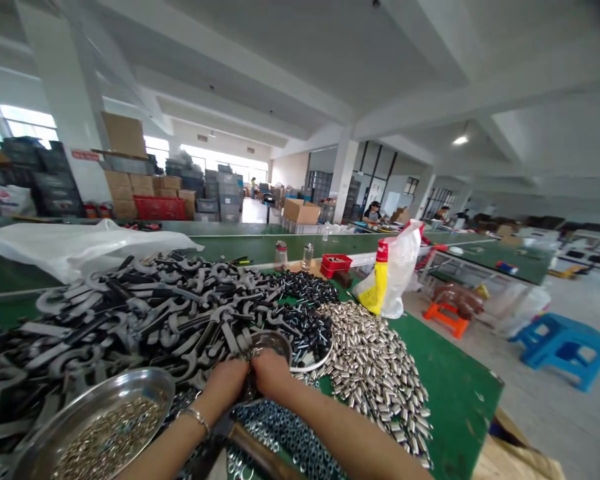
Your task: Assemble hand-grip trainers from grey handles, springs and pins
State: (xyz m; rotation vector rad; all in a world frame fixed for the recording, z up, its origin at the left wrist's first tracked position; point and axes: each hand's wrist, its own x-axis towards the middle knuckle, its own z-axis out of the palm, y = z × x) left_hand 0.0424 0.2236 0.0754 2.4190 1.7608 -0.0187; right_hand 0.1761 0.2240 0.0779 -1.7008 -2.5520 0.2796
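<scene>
- The green tabletop [450,373] carries everything around me, reaching to the right past the heaps.
- Across its left side spreads the biggest heap, grey, hook-ended metal pieces [180,307], many with darker handles; it comes right up to my hands.
- A crumpled white plastic sheet [80,243] lies along the far edge of that heap.
- To my right is a heap of shiny silver cylinders [380,373].
- Behind the cylinders stands a white and yellow bag [393,283], its top leaning right.
- Near my left forearm sits a wide steel basin [153,380] with small brassy bits inside.
- Small steel rings [280,430] are piled below my wrists.
- Black-ended pins [303,327] lie ahead and to the right, some in a white-rimmed container [325,360].
- My left hand [233,373] and right hand [267,367] meet in the middle, fingers bent inward and out of sight; I cannot tell how far they are closed or what they grip.
- A small metal bowl [281,341] is just beyond my right hand, which covers its near edge.
- A red bin [336,263] stands farther back, right of two glass jars [307,257].
- A thin bracelet [196,415] circles my left wrist.
</scene>
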